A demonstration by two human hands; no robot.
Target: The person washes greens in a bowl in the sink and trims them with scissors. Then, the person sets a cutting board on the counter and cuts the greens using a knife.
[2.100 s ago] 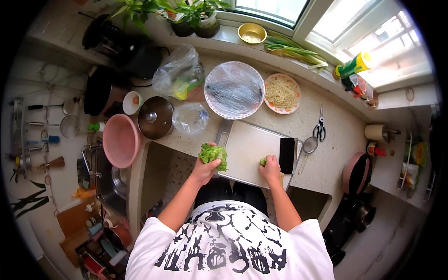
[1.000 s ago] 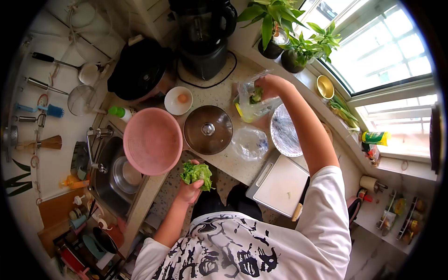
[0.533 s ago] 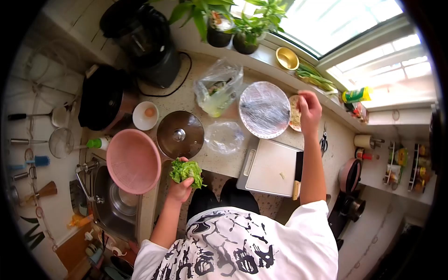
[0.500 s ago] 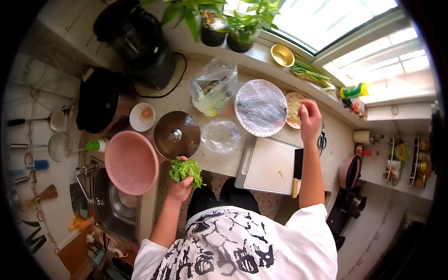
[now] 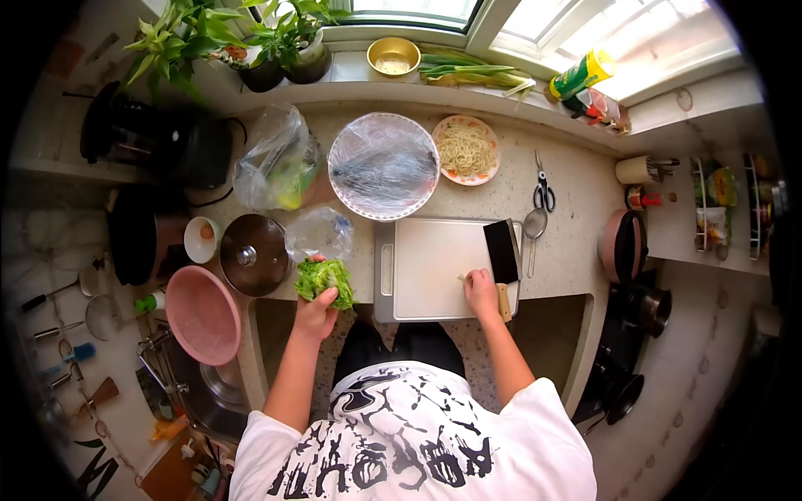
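Note:
In my left hand [image 5: 316, 313] is a bunch of green leaf lettuce [image 5: 327, 280], the fingers wrapped round its base in front of the counter. My right hand [image 5: 481, 294] is low over the white cutting board [image 5: 430, 267], its fingertips together on a small pale scrap [image 5: 462, 277]. Just right of that hand lies a cleaver [image 5: 501, 250], with its dark blade on the board's upper right and its wooden handle toward me. A clear plastic bag [image 5: 322, 234] lies between the lettuce and a film-covered bowl [image 5: 383, 167].
Behind the board stands a plate of noodles [image 5: 466, 150]. Scissors [image 5: 543, 192] and a small strainer [image 5: 535, 224] lie to its right. On the left are a glass lid [image 5: 251, 255], a small bowl with an egg [image 5: 201, 240], a pink basin [image 5: 203, 316] and the sink [image 5: 209, 401].
My right hand has come down from the noodle plate to the cutting board and closed on the pale scrap. My left hand still holds the lettuce. The view has turned to the right.

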